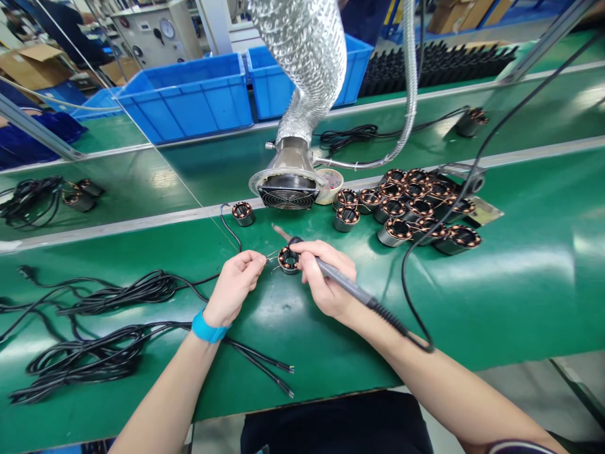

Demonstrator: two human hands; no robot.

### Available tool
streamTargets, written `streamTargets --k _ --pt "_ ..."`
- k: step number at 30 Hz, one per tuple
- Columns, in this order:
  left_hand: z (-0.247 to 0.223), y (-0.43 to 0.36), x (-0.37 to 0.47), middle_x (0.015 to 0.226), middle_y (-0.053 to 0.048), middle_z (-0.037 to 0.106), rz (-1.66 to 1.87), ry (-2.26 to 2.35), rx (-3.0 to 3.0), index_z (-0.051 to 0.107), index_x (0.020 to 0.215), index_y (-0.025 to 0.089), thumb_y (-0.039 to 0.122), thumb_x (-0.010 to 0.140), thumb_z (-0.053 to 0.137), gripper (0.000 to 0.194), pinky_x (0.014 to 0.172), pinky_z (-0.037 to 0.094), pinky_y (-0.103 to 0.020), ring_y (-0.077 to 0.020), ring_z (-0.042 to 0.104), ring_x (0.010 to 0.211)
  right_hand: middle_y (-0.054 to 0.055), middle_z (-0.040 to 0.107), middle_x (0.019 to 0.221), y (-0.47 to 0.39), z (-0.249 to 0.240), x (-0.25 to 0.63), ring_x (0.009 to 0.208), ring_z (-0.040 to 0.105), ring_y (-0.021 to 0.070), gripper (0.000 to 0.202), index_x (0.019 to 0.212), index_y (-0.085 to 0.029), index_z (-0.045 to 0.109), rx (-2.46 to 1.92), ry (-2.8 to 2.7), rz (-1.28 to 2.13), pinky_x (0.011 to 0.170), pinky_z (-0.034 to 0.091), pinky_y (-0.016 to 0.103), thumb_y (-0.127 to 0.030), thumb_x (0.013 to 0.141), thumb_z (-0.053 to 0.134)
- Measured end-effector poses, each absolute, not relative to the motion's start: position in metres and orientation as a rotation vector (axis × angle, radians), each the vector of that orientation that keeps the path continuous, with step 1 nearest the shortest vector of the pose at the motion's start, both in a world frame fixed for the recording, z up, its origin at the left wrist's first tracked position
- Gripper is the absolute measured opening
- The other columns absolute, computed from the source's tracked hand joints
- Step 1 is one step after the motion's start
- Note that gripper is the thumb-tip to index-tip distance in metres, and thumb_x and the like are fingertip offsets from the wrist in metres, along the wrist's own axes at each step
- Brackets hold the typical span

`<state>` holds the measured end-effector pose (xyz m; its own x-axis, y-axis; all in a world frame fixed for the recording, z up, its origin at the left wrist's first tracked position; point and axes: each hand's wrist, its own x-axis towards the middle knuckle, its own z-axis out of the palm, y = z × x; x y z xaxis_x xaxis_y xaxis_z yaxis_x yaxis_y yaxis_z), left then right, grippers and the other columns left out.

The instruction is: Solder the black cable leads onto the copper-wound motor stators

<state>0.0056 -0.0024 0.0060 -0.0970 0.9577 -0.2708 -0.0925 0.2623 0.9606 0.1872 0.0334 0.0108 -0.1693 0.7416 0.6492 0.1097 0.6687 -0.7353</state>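
My right hand (328,277) is wrapped round a grey soldering iron (347,282), its tip pointing up and left above the table. Just under the iron stands a motor stator (288,270) with copper windings and a dark ring, close to my right fingertips. On the stator's left side, my left hand (236,284) pinches a thin wire (271,256) whose bare end reaches toward the stator. A blue wristband (208,329) is on my left wrist. Another stator (242,214) stands farther back, near a dark cable end.
Coiled black cables (89,356) lie at left, with stripped ends near the front edge. Several stators (394,232) cluster at right. A fume extraction hood (289,183) hangs over the work spot, beside a small round tub (331,186). Blue bins (189,101) stand behind the ledge.
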Motion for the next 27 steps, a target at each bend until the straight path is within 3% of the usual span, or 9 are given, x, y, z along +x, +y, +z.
streamTargets --k 5,15,22,27 --pt "0.006 -0.002 0.007 0.063 0.007 0.033 1.125 1.346 0.905 0.053 0.077 0.016 0.041 0.086 0.067 0.030 0.044 0.012 -0.022 -0.0046 0.020 0.049 0.005 0.059 0.099 0.039 0.002 0.178 0.082 0.064 0.0125 0.028 0.118 -0.024 0.064 -0.645 -1.851 0.469 0.076 0.055 0.027 -0.013 0.095 0.053" --pt "0.007 -0.003 0.010 0.061 0.007 0.037 1.144 1.403 0.998 0.056 0.080 0.017 0.042 0.087 0.066 0.028 0.045 0.018 -0.021 -0.0060 0.025 0.049 0.006 0.046 0.118 0.046 -0.014 0.169 0.094 0.061 0.0117 0.046 0.136 -0.030 0.050 -0.612 -1.993 0.604 0.088 0.054 0.029 -0.009 0.095 0.049" --pt "0.012 -0.006 0.010 0.068 0.004 0.050 1.178 1.385 1.105 0.059 0.081 0.017 0.042 0.087 0.065 0.026 0.050 0.029 -0.021 -0.0072 0.037 0.053 0.004 0.053 0.109 0.043 -0.013 0.164 0.093 0.061 0.0153 0.035 0.126 -0.032 0.058 -0.718 -1.962 0.784 0.078 0.057 0.028 -0.017 0.095 0.053" --pt "0.012 -0.005 0.004 0.087 -0.002 0.063 1.101 1.348 1.232 0.063 0.091 0.016 0.032 0.083 0.069 0.019 0.070 0.043 -0.024 -0.0137 0.057 0.077 0.003 0.053 0.112 0.041 -0.009 0.164 0.098 0.059 0.0150 0.029 0.118 -0.030 0.063 -0.717 -1.949 0.830 0.087 0.053 0.028 -0.018 0.095 0.051"
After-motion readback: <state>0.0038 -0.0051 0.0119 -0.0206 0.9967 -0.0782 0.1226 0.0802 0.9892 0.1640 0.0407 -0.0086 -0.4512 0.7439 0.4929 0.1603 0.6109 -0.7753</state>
